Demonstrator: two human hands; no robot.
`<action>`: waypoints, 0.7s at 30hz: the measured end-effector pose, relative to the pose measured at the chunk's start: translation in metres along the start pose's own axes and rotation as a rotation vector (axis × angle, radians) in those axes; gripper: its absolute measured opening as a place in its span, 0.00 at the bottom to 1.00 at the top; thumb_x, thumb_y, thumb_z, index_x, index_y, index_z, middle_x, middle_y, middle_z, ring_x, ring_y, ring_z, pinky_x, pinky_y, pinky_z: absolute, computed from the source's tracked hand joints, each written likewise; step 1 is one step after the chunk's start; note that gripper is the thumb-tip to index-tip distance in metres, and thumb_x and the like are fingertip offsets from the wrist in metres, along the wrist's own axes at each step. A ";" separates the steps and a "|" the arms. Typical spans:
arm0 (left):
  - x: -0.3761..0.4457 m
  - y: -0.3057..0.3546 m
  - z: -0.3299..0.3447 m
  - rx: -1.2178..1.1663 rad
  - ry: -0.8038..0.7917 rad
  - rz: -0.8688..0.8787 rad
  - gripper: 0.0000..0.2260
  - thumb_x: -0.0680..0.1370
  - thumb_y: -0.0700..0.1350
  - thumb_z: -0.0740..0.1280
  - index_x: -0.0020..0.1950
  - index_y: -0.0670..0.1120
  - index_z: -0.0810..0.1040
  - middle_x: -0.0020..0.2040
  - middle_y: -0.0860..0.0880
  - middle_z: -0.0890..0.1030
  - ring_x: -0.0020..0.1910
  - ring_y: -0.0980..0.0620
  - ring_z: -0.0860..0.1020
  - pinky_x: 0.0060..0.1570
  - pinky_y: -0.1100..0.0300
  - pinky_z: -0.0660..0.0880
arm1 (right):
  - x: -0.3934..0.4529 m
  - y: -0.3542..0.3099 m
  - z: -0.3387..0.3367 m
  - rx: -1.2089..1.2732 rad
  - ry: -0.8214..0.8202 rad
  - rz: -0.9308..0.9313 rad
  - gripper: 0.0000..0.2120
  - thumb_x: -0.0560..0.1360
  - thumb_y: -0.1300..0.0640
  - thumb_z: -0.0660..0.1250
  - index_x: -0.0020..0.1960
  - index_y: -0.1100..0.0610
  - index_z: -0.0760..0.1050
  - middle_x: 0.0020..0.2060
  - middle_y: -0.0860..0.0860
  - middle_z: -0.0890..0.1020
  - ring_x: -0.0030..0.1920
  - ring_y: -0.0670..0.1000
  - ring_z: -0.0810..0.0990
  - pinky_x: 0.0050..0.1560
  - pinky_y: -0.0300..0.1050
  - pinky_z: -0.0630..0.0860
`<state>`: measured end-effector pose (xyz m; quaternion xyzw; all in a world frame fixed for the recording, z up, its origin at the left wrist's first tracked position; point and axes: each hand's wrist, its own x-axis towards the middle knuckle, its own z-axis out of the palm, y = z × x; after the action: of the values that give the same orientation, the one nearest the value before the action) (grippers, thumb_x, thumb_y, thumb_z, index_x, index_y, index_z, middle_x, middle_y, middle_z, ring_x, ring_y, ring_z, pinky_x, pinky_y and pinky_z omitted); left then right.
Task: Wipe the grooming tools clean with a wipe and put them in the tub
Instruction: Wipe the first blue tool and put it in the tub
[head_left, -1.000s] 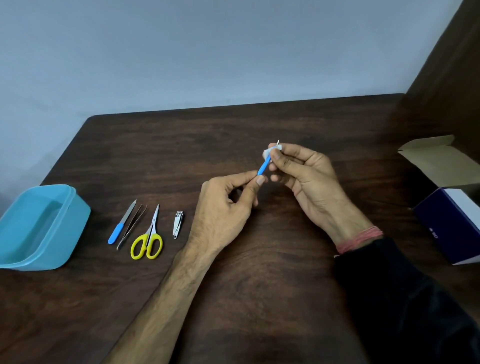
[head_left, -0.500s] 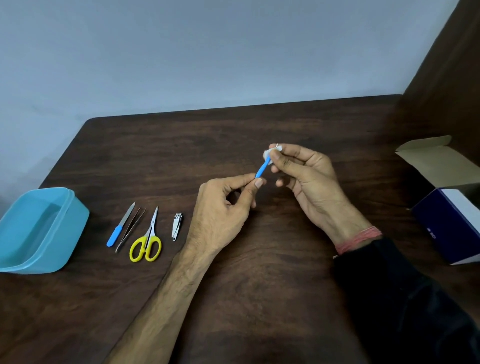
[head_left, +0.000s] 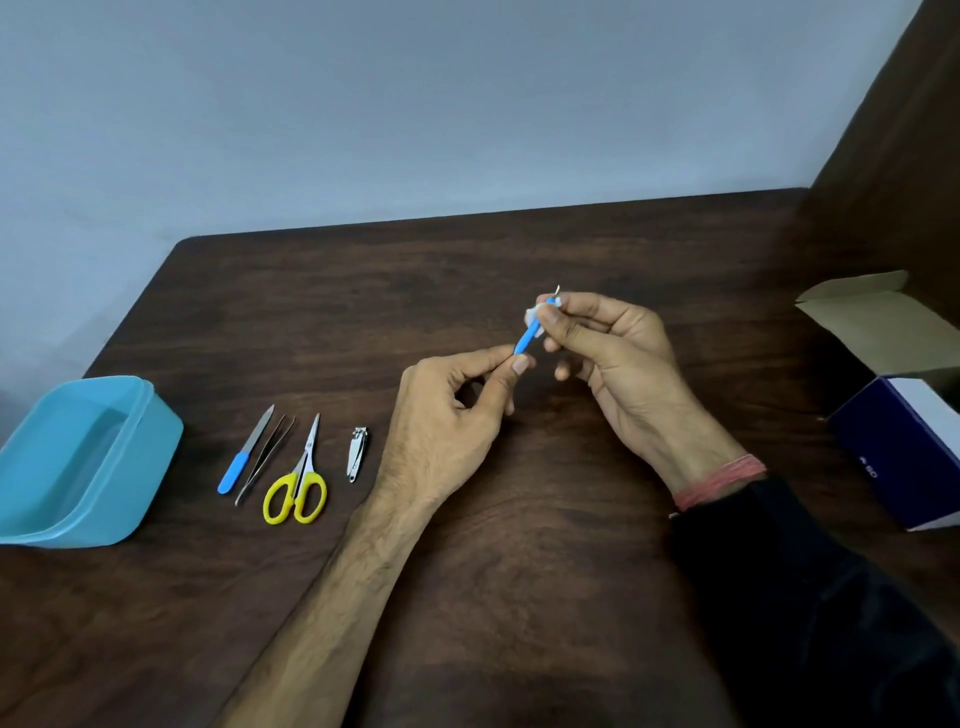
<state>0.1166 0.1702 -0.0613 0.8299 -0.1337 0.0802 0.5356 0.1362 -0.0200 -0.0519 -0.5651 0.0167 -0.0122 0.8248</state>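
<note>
A blue-handled tool (head_left: 525, 339) is held above the worktop (head_left: 519, 519): the left hand (head_left: 447, 431) pinches its lower end, the right hand (head_left: 613, 353) grips a white wipe (head_left: 535, 314) wrapped round its upper part, a metal tip poking out above. To the left lie clippers (head_left: 357, 453), yellow scissors (head_left: 298, 480), tweezers (head_left: 265, 460) and a file (head_left: 244, 451) — side by side, apart from each other. Further left stands the blue tub (head_left: 130, 467). At the right edge sits an open box (head_left: 904, 415), navy and white — its print too small to read. The worktop is dark wood; behind it, a pale wall.
</note>
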 end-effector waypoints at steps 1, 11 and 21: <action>0.000 0.000 0.000 0.001 -0.002 0.000 0.07 0.86 0.51 0.73 0.61 0.59 0.90 0.33 0.53 0.83 0.32 0.54 0.79 0.37 0.51 0.79 | 0.000 0.000 0.000 -0.010 -0.006 0.001 0.07 0.76 0.61 0.77 0.54 0.60 0.87 0.51 0.57 0.90 0.40 0.45 0.82 0.33 0.37 0.78; -0.001 -0.003 0.000 0.017 -0.014 -0.021 0.07 0.87 0.51 0.72 0.59 0.58 0.91 0.33 0.55 0.83 0.33 0.59 0.79 0.39 0.55 0.78 | 0.000 -0.001 0.000 -0.010 -0.030 0.024 0.12 0.73 0.58 0.78 0.55 0.59 0.87 0.52 0.57 0.90 0.39 0.45 0.81 0.32 0.37 0.77; -0.001 -0.003 0.000 -0.043 -0.127 -0.037 0.16 0.90 0.56 0.60 0.55 0.57 0.87 0.32 0.56 0.74 0.30 0.58 0.71 0.40 0.58 0.70 | 0.000 -0.002 -0.001 0.000 -0.079 0.043 0.11 0.73 0.58 0.77 0.55 0.58 0.86 0.50 0.55 0.90 0.39 0.44 0.81 0.33 0.36 0.76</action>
<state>0.1165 0.1710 -0.0640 0.8241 -0.1535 0.0146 0.5451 0.1364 -0.0213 -0.0507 -0.5647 -0.0036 0.0278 0.8248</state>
